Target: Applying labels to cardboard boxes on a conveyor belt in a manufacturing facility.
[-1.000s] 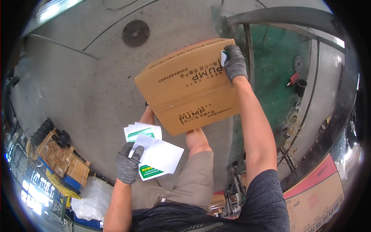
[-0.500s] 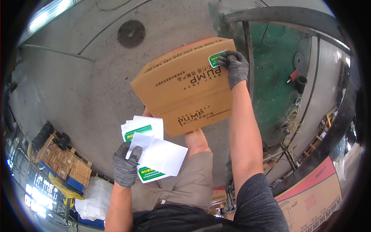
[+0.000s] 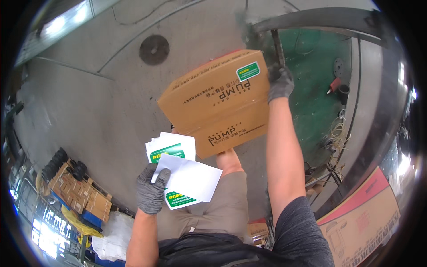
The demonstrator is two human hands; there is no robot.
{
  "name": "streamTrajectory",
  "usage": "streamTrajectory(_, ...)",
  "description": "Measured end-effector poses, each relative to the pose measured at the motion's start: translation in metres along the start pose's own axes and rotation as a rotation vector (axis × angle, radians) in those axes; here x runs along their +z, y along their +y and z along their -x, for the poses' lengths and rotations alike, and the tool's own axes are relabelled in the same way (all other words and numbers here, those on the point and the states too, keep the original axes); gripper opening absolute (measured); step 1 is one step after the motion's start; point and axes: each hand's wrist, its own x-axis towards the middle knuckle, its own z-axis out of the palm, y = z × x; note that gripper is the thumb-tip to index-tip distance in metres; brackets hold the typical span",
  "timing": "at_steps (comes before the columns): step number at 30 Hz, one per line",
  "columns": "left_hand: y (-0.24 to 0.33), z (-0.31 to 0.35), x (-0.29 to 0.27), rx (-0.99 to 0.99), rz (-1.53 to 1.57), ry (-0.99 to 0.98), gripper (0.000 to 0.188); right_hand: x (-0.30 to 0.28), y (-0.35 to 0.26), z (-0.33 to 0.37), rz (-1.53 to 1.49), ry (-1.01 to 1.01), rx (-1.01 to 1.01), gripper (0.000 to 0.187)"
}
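A brown cardboard box with black print is in front of me, above my legs. A green-and-white sticker lies flat on its printed upper panel, near the far right corner. My gloved right hand is at the box's right edge. Its fingers blur into the dark bar behind, so their grip is unclear. My gloved left hand is closed, its thumb pressing on a fanned bunch of green-and-white stickers and a plain white backing sheet. The bunch is near the box's lower left corner.
A dark curved metal frame stands at the right beside a green floor area. A round dark disc lies on the grey floor. Another large carton is at lower right; stacked small boxes are at left.
My right hand has let go of the sticker, which is now on the box, and moved right to the box's edge. My left hand still holds its bunch.
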Motion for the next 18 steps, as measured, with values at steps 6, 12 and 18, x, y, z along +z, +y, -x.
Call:
streamTrajectory(6,0.063,0.038,-0.027,0.229,-0.113,-0.15,0.032,0.006,-0.078,0.272,0.572,-0.772,0.059,0.052)
streamTrajectory(12,0.138,0.084,-0.045,0.44,0.06,-0.563,0.021,-0.011,-0.188,0.46,0.606,-0.847,-0.179,0.04)
streamTrajectory(18,0.173,0.129,-0.073,0.59,0.093,-0.912,0.016,-0.033,-0.215,0.574,0.238,-0.269,-0.136,0.02)
